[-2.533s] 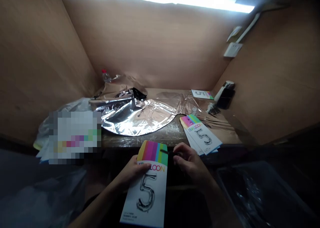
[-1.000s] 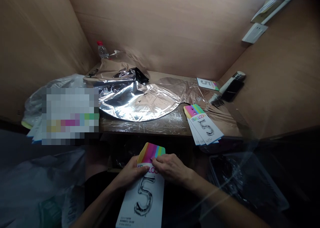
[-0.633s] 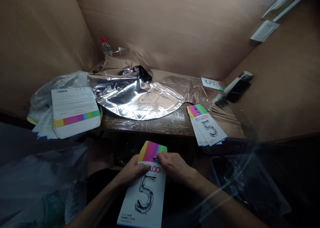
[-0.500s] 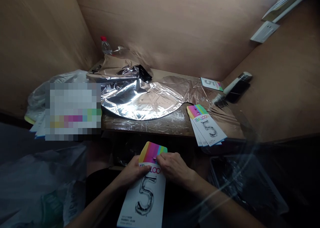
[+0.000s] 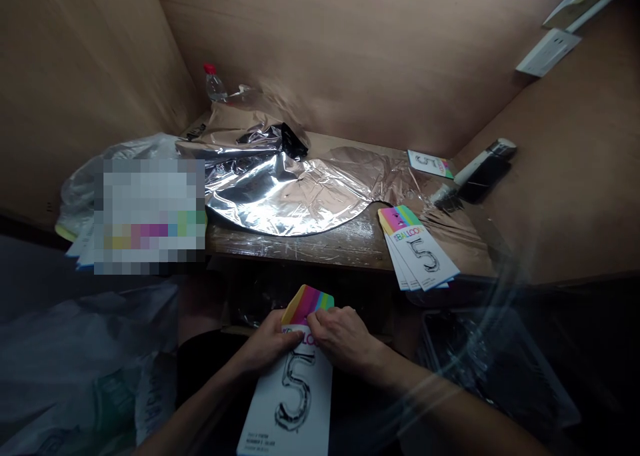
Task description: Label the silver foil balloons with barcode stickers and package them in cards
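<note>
A white balloon packet with a rainbow-striped top and a silver number 5 printed on it is held upright over my lap. My left hand grips its left edge, thumb lying across the front below the stripes. On the other side, the curled fingers of my right hand pinch the packet at the striped top, covering part of the lettering. What lies under those fingertips is hidden. A fanned stack of matching packets rests at the table's front edge, right of centre.
Shiny foil sheeting spreads over the wooden table. Behind it stands a red-capped bottle. Another packet lies at the back right. A plastic bin sits low on the right, white bags low on the left.
My right fingers have shifted slightly left and down across the packet's top, covering more of the lettering. My left hand keeps its grip. The whole view has shifted slightly.
</note>
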`<action>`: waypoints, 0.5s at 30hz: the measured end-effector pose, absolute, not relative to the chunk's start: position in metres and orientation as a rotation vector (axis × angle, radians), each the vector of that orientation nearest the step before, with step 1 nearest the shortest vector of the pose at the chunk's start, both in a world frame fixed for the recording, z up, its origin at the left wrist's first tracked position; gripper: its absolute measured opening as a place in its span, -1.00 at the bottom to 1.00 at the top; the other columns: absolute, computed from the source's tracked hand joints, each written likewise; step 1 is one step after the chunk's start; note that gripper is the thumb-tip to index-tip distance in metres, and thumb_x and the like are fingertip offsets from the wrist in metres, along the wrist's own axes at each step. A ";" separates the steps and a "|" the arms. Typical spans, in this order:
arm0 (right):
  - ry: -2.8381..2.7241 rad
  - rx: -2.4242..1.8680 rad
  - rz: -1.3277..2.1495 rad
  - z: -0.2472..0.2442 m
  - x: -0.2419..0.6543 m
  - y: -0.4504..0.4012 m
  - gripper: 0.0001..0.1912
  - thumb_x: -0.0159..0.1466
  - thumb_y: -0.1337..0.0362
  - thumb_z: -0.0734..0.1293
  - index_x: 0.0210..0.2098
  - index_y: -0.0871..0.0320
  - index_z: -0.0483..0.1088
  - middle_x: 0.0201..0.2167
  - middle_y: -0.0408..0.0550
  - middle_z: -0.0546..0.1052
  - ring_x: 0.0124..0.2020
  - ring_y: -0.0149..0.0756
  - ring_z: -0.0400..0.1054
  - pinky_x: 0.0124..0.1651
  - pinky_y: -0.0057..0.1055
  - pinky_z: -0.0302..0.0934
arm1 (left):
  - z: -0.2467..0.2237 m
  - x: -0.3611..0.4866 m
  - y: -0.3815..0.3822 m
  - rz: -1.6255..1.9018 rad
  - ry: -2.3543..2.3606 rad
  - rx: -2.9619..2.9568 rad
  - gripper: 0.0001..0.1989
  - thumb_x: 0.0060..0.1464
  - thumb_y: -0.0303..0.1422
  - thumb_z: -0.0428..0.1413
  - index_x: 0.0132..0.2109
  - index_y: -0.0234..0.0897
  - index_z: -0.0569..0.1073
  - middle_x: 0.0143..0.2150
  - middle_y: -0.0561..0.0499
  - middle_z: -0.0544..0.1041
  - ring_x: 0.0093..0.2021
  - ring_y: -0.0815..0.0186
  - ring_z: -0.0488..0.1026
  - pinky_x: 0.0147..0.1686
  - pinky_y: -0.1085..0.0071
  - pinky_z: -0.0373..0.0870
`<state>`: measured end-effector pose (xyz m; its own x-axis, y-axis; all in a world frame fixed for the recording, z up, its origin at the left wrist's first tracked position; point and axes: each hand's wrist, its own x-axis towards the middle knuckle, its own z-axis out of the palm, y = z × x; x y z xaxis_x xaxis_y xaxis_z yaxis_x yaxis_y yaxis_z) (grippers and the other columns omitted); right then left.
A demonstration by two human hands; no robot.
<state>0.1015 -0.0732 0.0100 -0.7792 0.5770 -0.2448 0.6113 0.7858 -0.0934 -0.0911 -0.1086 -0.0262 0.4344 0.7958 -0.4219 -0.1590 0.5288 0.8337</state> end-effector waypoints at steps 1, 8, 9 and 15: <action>2.767 0.935 -0.252 0.009 0.101 -0.073 -0.92 0.37 0.41 0.21 -0.22 0.20 0.33 -0.35 0.04 0.53 -0.40 -0.11 0.49 -0.45 -0.33 0.28 | -0.026 -0.091 -0.109 0.678 0.931 0.809 -0.78 0.11 -0.30 0.25 -0.20 -0.40 0.52 -0.36 -0.08 0.57 -0.41 0.24 0.50 -0.43 0.43 0.36; 2.789 1.092 -0.678 -0.008 0.113 -0.065 -0.94 0.38 0.38 0.21 -0.20 0.17 0.32 -0.29 0.03 0.53 -0.34 -0.19 0.44 -0.32 -0.36 0.21 | -0.038 -0.091 -0.105 0.716 0.957 0.771 -0.72 0.04 -0.34 0.29 -0.12 -0.40 0.51 -0.32 -0.06 0.59 -0.38 0.24 0.52 -0.41 0.43 0.41; 2.771 1.198 -0.929 -0.011 0.117 -0.062 -0.92 0.40 0.33 0.20 -0.23 0.15 0.30 -0.32 -0.02 0.51 -0.36 -0.24 0.40 -0.32 -0.38 0.19 | -0.040 -0.093 -0.105 0.738 0.976 0.758 -0.67 0.01 -0.34 0.31 -0.09 -0.40 0.51 -0.29 -0.08 0.61 -0.35 0.22 0.54 -0.38 0.41 0.43; 1.536 1.677 -3.075 -0.025 0.137 -0.046 -0.67 0.45 -0.04 0.09 -0.32 0.04 0.07 -0.51 -0.28 0.08 -0.57 -0.40 -0.09 -0.50 -0.47 -0.04 | -0.046 -0.106 -0.110 0.708 1.058 0.597 -0.53 -0.02 -0.28 0.35 0.01 -0.40 0.49 -0.27 -0.15 0.66 -0.41 0.18 0.58 -0.39 0.35 0.50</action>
<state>0.1369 -0.0464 -0.0249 -0.4341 0.8202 -0.3725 -0.1945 -0.4891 -0.8503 -0.1065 -0.1100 -0.0460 0.3151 0.7637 -0.5634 -0.2295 0.6374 0.7356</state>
